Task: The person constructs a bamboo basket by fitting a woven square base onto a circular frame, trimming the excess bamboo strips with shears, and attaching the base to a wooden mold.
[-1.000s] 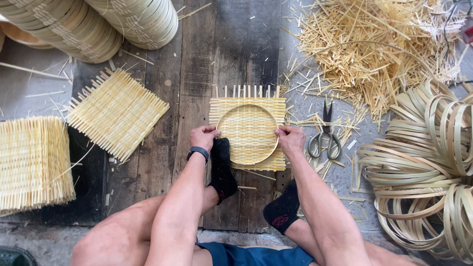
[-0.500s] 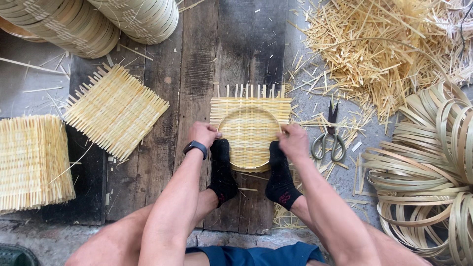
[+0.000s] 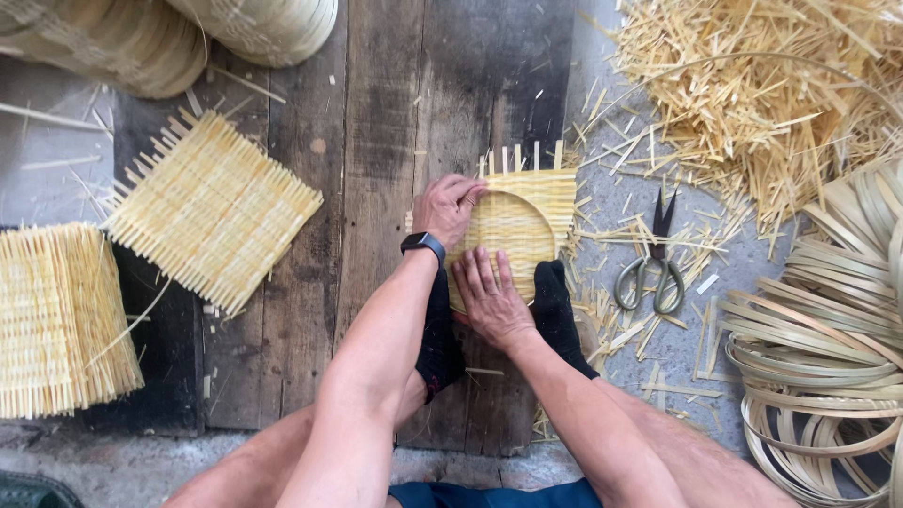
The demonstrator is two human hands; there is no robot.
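Observation:
A square woven bamboo mat (image 3: 541,202) lies on dark wooden planks with a round bamboo hoop (image 3: 527,212) laid on it. My left hand (image 3: 447,207), a black watch on its wrist, grips the mat's upper left edge and the hoop. My right hand (image 3: 489,296) presses flat, fingers spread, on the mat's near left part. Both feet in black socks (image 3: 555,306) rest at the mat's near edge.
A second woven mat (image 3: 212,212) lies to the left, a stack of mats (image 3: 56,320) at far left. Scissors (image 3: 654,263) lie right of the mat. Bamboo hoops (image 3: 828,348) are piled at right, loose splints (image 3: 752,85) at top right, stacked rims (image 3: 141,38) at top left.
My right hand moved from the mat's right edge across to its near left part. My left hand shifted up to the upper left corner. The view drifted, putting the mat further right.

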